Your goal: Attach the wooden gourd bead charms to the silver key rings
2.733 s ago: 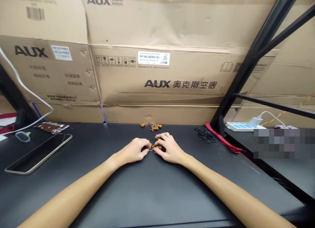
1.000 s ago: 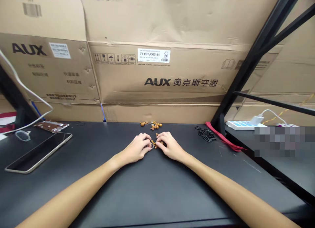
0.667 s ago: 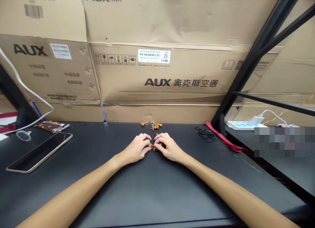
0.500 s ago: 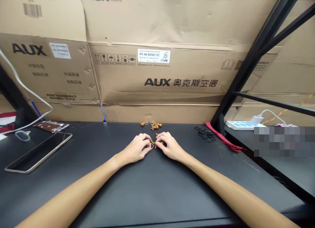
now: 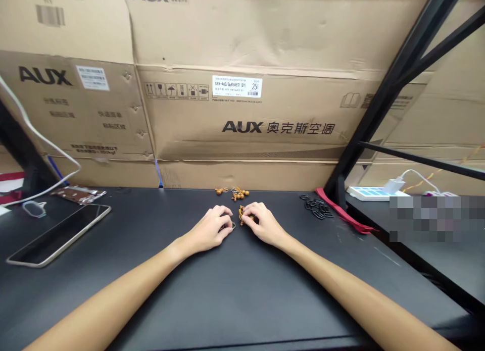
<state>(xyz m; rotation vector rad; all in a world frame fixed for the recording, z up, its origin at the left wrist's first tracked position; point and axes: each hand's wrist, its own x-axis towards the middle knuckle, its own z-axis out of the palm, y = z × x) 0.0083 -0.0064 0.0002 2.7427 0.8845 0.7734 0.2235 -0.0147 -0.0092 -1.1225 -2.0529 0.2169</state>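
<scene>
My left hand rests on the black table with its fingers pinched on a small metal ring. A few inches to its right, my right hand pinches a short string of brown wooden beads. A narrow gap separates the ring and the beads. Farther back, near the table's far edge, lies a small cluster of similar beads with metal rings.
A tablet and a brown packet lie at the left. Black plastic rings and a red strap lie at the right. Cardboard boxes stand behind the table, beside a black metal rack.
My hands have drawn slightly apart, and the beads and the ring, which were together between my fingertips, now sit separately in my right and left hands.
</scene>
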